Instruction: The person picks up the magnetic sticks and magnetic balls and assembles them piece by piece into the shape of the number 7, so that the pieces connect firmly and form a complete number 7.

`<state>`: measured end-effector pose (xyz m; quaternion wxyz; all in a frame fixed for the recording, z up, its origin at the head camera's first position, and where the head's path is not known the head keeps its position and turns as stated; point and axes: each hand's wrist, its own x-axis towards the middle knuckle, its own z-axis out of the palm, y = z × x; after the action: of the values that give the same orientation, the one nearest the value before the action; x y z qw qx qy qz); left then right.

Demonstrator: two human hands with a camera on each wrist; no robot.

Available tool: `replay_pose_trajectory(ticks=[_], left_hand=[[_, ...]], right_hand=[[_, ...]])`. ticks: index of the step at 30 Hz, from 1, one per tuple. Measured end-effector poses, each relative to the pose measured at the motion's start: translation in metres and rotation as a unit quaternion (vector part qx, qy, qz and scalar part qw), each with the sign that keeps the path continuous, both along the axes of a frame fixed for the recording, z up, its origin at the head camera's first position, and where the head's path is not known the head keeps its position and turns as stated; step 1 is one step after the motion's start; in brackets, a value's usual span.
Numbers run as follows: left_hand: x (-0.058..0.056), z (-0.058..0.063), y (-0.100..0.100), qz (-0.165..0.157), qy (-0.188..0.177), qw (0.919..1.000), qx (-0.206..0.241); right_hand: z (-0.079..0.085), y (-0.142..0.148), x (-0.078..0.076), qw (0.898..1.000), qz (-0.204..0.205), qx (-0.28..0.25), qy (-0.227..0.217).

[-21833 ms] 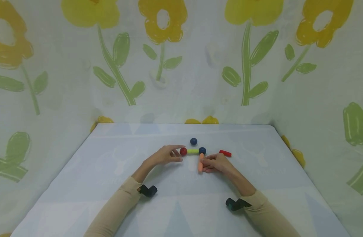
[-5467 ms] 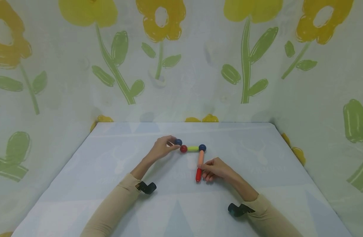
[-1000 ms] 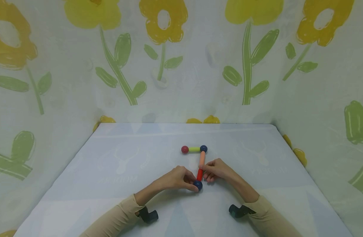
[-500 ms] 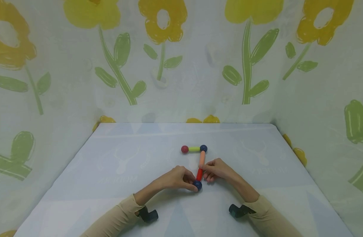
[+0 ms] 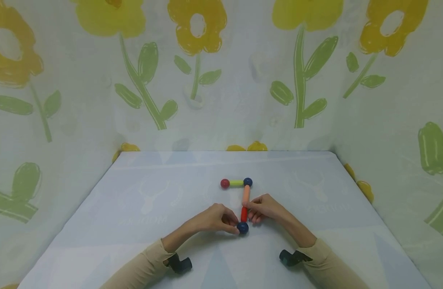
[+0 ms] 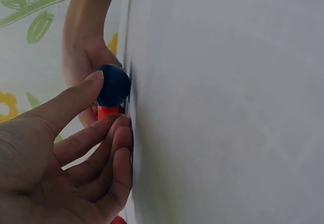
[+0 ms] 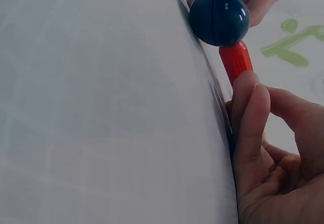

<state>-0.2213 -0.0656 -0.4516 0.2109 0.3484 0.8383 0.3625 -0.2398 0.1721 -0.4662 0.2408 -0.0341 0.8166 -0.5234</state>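
Note:
A chain of magnetic-toy-like balls and rods lies on the table. From a red ball (image 5: 225, 184) a yellow-green rod (image 5: 236, 183) runs right to a blue ball (image 5: 248, 182). An orange rod (image 5: 246, 193) comes down from there, in line with a red rod (image 5: 244, 215). The near blue ball (image 5: 243, 228) sits against the red rod's near end. My left hand (image 5: 215, 218) pinches this ball, its thumb pressed on it in the left wrist view. My right hand (image 5: 266, 206) pinches the red rod near its join with the orange one, covering that join.
The white patterned table (image 5: 163, 172) stretches around the chain, with a flower-printed curtain (image 5: 239, 100) behind and at both sides. A dark wrist camera sits on each sleeve, the left one (image 5: 180, 263) and the right one (image 5: 291, 257).
The red rod, earlier loose at the right, now continues the orange rod. The second blue ball came from the back, past the red ball, to the red rod's near end. Hands barely moved this last second.

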Motion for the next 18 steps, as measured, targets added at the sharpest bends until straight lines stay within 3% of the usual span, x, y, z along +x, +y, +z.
replay_pose_trajectory(ticks=[10,18], left_hand=[[-0.008,0.005,-0.017,0.027,0.009,0.9996,0.01],[-0.025,0.014,-0.038,0.067,0.063,0.9957,0.011]], right_hand=[[0.005,0.001,0.004,1.0,0.005,0.005,-0.003],[0.008,0.016,0.001,1.0,0.013,0.017,-0.005]])
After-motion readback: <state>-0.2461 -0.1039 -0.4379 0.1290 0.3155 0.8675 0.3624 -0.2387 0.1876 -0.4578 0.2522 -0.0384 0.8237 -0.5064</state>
